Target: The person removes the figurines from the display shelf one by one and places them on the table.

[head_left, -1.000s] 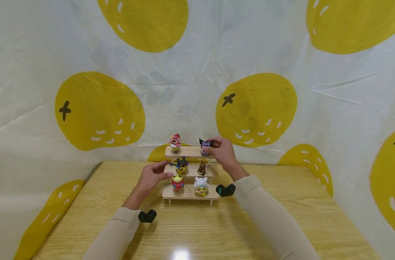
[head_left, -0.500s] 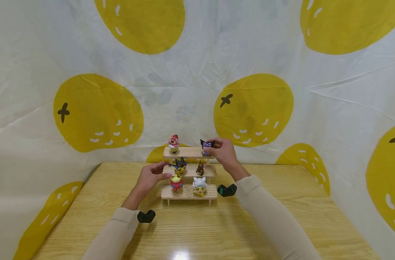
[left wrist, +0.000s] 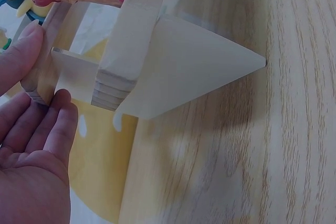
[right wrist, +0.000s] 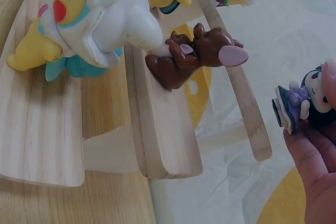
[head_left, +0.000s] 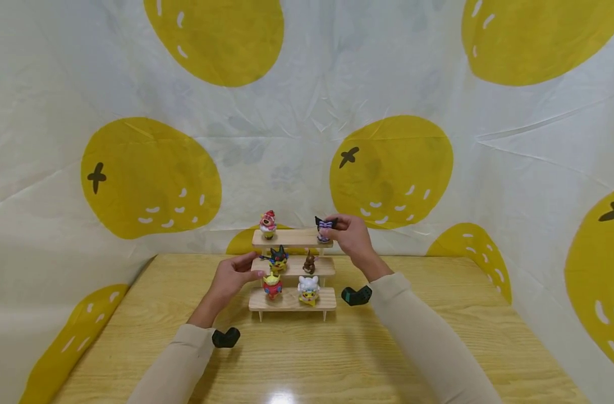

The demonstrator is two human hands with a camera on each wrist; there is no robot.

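Observation:
A three-tier wooden display stand stands on the table. My left hand grips the left end of its middle shelf, thumb on top and fingertips underneath in the left wrist view. My right hand holds a figurine with black pointed ears and a purple outfit at the top shelf's right end; in the right wrist view it shows apart from that shelf. A pink figurine with a red hat sits at the top left. The middle shelf bears a black-eared yellow figurine and a brown kangaroo figurine.
The bottom shelf carries a red figurine with a yellow top and a white-hooded yellow figurine. A white cloth with yellow fruit prints hangs behind the wooden table. Black wrist devices jut from both sleeves.
My right hand, with the black-eared purple figurine, has shifted slightly right relative to the stand. The left hand keeps its grip on the middle shelf; the whole view drifts slightly left.

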